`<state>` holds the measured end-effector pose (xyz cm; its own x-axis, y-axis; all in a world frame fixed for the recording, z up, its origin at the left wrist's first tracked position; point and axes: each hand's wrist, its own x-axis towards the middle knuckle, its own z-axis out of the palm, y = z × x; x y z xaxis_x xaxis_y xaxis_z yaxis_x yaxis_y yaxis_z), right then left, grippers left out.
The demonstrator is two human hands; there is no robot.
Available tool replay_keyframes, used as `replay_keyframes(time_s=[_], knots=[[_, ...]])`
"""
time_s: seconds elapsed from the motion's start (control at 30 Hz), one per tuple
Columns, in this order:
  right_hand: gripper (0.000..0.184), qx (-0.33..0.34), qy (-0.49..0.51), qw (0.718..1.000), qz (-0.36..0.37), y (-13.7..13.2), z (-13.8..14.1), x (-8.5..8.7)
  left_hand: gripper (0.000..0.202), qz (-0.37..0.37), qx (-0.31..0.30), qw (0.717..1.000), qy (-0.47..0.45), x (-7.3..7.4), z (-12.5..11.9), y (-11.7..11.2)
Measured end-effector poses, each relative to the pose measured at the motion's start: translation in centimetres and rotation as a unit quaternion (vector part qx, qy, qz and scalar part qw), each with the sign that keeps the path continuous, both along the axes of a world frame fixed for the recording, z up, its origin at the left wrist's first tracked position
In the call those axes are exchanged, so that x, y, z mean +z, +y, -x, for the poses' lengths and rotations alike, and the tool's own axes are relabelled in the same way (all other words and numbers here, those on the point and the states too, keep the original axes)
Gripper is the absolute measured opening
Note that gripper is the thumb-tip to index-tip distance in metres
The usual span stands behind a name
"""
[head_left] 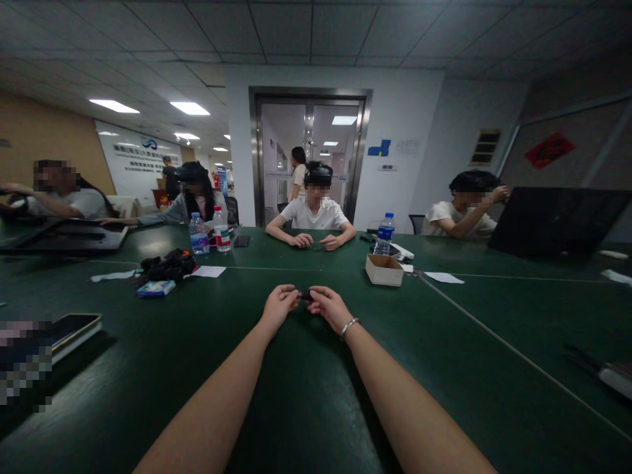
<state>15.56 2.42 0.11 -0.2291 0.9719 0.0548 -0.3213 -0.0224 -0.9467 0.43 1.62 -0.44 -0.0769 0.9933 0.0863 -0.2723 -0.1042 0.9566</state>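
Observation:
Both my arms reach forward over a dark green table. Between my fingertips is a small dark object, too small here to tell its kind. My left hand pinches its left end with thumb and fingers. From the other side, my right hand grips the right end, fingers curled around it. A silver bracelet circles my right wrist. The object is held just above or at the tabletop; I cannot tell which.
An open cardboard box and a water bottle stand ahead right. To the left lie a black tangled bundle, a blue-white packet and two bottles. A phone lies near left. A person sits opposite.

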Motion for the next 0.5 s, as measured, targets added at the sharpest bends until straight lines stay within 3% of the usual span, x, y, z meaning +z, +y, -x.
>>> replay_keyframes(time_s=[0.5], knots=[[0.02,-0.006,0.011,1.0,-0.003,-0.02,0.07,-0.01,0.032,-0.007,0.023,1.0,0.0,0.24,-0.04,-0.3]])
